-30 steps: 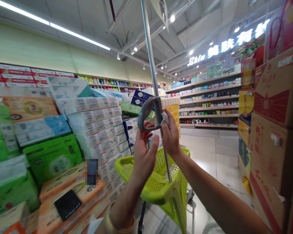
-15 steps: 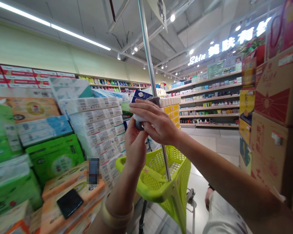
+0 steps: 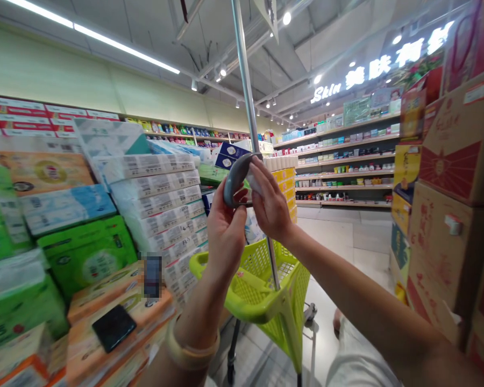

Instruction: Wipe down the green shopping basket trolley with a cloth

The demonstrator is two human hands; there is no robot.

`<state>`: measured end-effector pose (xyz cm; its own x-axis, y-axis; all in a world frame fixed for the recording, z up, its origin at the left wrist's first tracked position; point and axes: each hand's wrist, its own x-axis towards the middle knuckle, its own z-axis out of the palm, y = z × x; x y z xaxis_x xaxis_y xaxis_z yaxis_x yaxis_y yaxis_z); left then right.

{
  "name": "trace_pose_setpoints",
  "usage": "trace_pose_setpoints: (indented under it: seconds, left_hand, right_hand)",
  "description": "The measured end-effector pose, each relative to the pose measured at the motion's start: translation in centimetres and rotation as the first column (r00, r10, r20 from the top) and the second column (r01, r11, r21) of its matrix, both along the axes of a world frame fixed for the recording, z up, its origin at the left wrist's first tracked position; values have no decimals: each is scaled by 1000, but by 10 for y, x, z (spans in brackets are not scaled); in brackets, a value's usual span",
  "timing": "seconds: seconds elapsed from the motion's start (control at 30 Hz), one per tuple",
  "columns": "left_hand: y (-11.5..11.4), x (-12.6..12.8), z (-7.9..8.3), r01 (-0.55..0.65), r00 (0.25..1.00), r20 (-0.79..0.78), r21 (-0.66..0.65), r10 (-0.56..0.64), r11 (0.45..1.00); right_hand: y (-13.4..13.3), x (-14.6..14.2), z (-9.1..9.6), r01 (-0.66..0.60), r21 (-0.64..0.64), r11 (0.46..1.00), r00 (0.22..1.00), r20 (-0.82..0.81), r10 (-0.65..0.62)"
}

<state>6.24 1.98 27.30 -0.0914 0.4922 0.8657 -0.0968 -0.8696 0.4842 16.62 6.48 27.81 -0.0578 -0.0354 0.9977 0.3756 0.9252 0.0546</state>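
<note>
Before me a metal pole (image 3: 246,80) rises from a lime-green shopping cart (image 3: 250,312). A smooth grey curved piece, like a handle (image 3: 234,180), sits beside the pole and seems to meet it at its upper end. The fingers and thumb of my left hand (image 3: 226,231) are wrapped round its lower part. My right hand (image 3: 272,201) is on the pole side, fingers bent together over a crumpled white wipe (image 3: 255,180). Part of the wipe is hidden by those fingers.
Stacked tissue packs (image 3: 161,199) line the left, with a black phone-like slab (image 3: 113,328) lying on orange packs (image 3: 80,349). Cardboard cartons (image 3: 443,242) are piled on the right. Shelves of products (image 3: 347,161) stand behind. A person's hand (image 3: 337,322) shows low beside pale cloth.
My right hand has drawn back rightward with the white wipe, uncovering the grey curved piece. My left hand still grips that piece. The view has shifted slightly.
</note>
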Motion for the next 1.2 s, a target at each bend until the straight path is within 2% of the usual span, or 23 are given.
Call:
trace_pose_setpoints:
  seconds: [0.07, 0.13, 0.2, 0.23, 0.3, 0.37, 0.43, 0.47, 0.53, 0.63, 0.67, 0.7, 0.73, 0.83, 0.87, 0.93, 1.07, 1.13, 1.2]
  left_hand:
    - [-1, 2, -8, -20, 1000, -5, -16, 20, 1000]
    - [-1, 4, -19, -53, 998, -30, -44, 52, 998]
    - [3, 6, -32, -90, 995, -58, -95, 85, 991]
    - [5, 6, -37, -109, 992, -69, -124, 101, 986]
    - [9, 7, -48, -147, 987, -86, -175, 134, 973]
    - [12, 7, -56, -187, 980, -105, -210, 168, 960]
    - [13, 7, -63, -222, 972, -129, -232, 196, 947]
    - [13, 8, -68, -235, 969, -141, -242, 205, 941]
    - [13, 9, -77, -251, 963, -169, -269, 211, 930]
    - [13, 11, -94, -279, 952, -216, -320, 217, 905]
    - [14, 11, -99, -291, 947, -230, -330, 223, 898]
    - [15, 12, -104, -303, 943, -243, -333, 230, 893]
    - [16, 12, -108, -315, 937, -256, -331, 237, 889]
    - [18, 12, -114, -343, 923, -290, -315, 254, 885]
    - [17, 11, -116, -351, 918, -299, -311, 259, 883]
    - [16, 10, -120, -368, 909, -316, -304, 272, 879]
    - [14, 10, -135, -437, 855, -395, -202, 335, 877]
    - [13, 10, -144, -480, 800, -463, -110, 382, 870]
    - [13, 11, -150, -514, 735, -537, -42, 414, 857]
  right_hand:
    - [4, -3, -13, -46, -70, 996, 988, -152, 35]
    - [9, -6, -22, -165, -152, 975, 956, -269, 120]
    - [13, -6, -27, -342, -243, 908, 888, -400, 227]
    - [16, -6, -29, -441, -286, 851, 837, -473, 275]
    - [21, -2, -29, -634, -370, 679, 725, -590, 356]
    - [25, 4, -32, -772, -455, 445, 628, -658, 416]
    - [26, 10, -41, -821, -527, 220, 566, -698, 439]
    - [26, 13, -48, -821, -556, 129, 551, -713, 433]
    - [25, 18, -67, -800, -600, -20, 543, -736, 404]
    - [25, 20, -95, -757, -624, -195, 536, -763, 360]
    - [25, 20, -100, -755, -615, -227, 523, -774, 357]
    - [26, 19, -103, -762, -603, -235, 506, -782, 363]
    - [27, 18, -103, -778, -588, -222, 488, -788, 377]
    - [29, 16, -95, -816, -563, -131, 462, -771, 438]
    - [29, 16, -93, -818, -564, -114, 463, -762, 453]
    - [27, 16, -95, -813, -572, -113, 463, -751, 471]
    - [19, 17, -124, -799, -582, -150, 476, -765, 433]
    - [15, 18, -141, -786, -590, -183, 494, -778, 388]
    - [13, 18, -151, -782, -593, -193, 503, -783, 366]
